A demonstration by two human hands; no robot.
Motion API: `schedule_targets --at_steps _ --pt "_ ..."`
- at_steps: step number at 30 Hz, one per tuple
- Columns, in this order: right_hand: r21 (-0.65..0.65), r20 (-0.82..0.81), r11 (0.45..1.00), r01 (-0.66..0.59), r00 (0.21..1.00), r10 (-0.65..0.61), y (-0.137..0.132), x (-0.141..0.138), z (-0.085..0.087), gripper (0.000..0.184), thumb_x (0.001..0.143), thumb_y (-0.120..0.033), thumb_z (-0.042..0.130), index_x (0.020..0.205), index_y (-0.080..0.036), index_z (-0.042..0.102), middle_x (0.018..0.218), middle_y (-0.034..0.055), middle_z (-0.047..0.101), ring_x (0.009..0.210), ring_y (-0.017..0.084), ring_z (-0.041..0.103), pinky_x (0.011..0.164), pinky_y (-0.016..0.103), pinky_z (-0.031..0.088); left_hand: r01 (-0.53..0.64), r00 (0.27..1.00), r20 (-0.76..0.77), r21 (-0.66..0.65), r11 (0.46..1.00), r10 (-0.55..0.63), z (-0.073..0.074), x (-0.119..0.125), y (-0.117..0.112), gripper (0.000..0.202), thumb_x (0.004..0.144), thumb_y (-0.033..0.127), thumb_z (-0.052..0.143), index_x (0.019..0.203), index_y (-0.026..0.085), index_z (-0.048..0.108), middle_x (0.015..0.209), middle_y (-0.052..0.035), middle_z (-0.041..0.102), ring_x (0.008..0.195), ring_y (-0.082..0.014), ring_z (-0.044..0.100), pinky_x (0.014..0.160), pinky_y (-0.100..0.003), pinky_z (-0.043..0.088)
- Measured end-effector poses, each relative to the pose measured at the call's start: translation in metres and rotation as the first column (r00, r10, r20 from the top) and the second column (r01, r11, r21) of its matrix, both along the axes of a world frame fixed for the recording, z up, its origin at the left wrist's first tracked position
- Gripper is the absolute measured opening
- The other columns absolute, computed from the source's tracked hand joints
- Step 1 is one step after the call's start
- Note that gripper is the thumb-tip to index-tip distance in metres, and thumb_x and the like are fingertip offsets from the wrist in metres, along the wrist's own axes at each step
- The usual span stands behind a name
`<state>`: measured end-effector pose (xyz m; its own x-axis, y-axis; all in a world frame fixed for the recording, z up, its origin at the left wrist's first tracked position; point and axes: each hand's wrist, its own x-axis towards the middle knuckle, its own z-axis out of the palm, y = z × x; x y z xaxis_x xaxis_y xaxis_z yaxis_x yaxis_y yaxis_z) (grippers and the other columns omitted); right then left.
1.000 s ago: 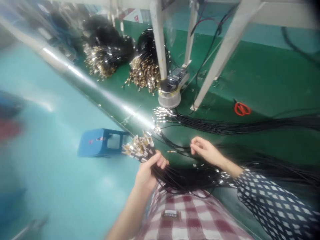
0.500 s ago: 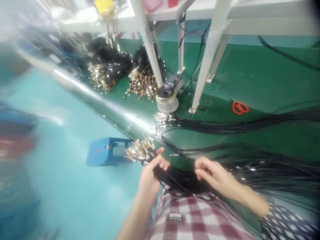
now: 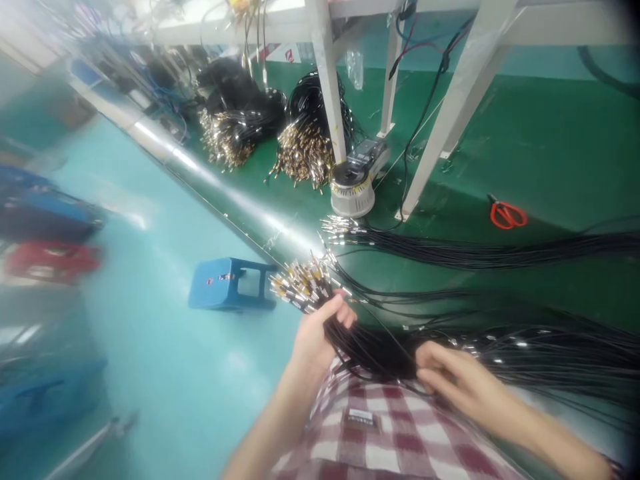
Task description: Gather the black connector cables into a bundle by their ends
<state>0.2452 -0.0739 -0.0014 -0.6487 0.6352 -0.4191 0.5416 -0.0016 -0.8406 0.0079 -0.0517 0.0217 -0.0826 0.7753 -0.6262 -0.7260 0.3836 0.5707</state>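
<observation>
My left hand (image 3: pixel 320 333) is wrapped round a thick bundle of black cables (image 3: pixel 365 350), just behind its end. Metal connectors (image 3: pixel 300 283), silver and gold-coloured, fan out beyond the thumb. To the right, my right hand (image 3: pixel 457 380) is closed in a pinch, with a thin black cable (image 3: pixel 387 327) running up to its fingertips. The bundle lies across my lap, on a red and white checked apron (image 3: pixel 400 427). Beside my hands, more loose black cables (image 3: pixel 540 347) stretch off to the right.
Another row of black cables (image 3: pixel 450 250) lies on the green surface. Behind it are a round grey device (image 3: pixel 353 197), red-handled scissors (image 3: pixel 507 215) and coiled cable bundles (image 3: pixel 305 150). White table legs (image 3: pixel 445 120) rise there. A blue stool (image 3: pixel 213 283) stands to the left.
The view has shifted, so most things appear further right. My right hand has moved slightly down toward my lap, still pinched. My left hand keeps its hold on the bundle.
</observation>
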Motion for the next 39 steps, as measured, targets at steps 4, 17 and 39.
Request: schedule_targets --at_steps 4,17,39 --pt "0.018 0.008 0.992 -0.127 0.992 0.127 0.011 -0.005 0.007 0.018 0.094 -0.033 0.041 0.083 -0.022 0.049 0.066 -0.0020 0.062 0.060 0.012 0.053 0.059 0.023 0.038 0.023 1.000 -0.002 0.014 1.000 -0.023 0.001 0.001 -0.002 0.015 0.070 0.021 0.071 0.074 0.011 0.060 0.050 0.0041 0.040 0.050 -0.0091 0.040 0.060 -0.026 0.040" --pt "0.101 -0.306 0.932 0.347 0.902 -0.303 0.074 -0.105 0.038 0.017 0.088 -0.037 0.053 0.090 -0.021 0.058 0.078 -0.0011 0.065 0.060 0.011 0.056 0.059 0.023 0.042 0.027 1.000 -0.016 0.006 1.000 -0.026 0.005 0.004 -0.001 0.019 0.065 0.017 0.073 0.061 0.011 0.056 0.049 0.0021 0.042 0.049 -0.0081 0.041 0.051 -0.021 0.035" --pt "-0.453 -0.316 0.867 0.207 0.872 -0.374 0.061 -0.074 0.033 0.034 0.083 -0.045 0.058 0.074 -0.013 0.067 0.072 0.0025 0.061 0.064 0.010 0.049 0.058 0.021 0.038 0.100 0.995 -0.005 0.013 0.995 -0.100 0.014 0.010 0.002 0.009 0.068 0.016 0.069 0.067 0.010 0.063 0.046 0.0034 0.044 0.048 -0.0084 0.045 0.055 -0.022 0.044"
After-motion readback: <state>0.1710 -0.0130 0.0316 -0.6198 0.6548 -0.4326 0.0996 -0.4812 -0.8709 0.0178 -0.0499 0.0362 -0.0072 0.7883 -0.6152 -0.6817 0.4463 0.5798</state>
